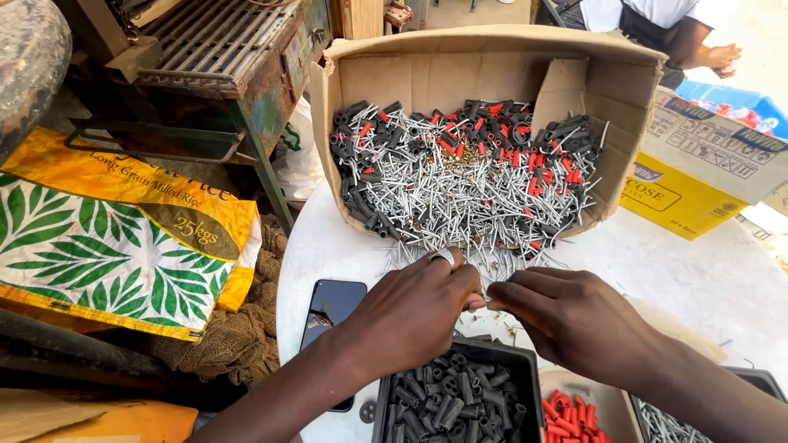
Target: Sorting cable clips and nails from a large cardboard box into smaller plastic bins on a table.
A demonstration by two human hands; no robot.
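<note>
White tabletop (pixel 328 246) – brown carton (pixel 492 57), yellow box (pixel 669 201) rt, hands meet.

A phone (pixel 331 305) is lying on my worktop (pixel 328 246); a rice sack (pixel 115 238) is leaning left, a yellow carton (pixel 675 199) sitting right.

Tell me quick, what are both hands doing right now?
Left hand: fingers pinched shut by the nails; what they hold cannot be told.
Right hand: fingers pinched together, touching the left; contents cannot be told.

Bright daylight; glare top right; soft shadows; sharp focus; slight edge distortion
</note>
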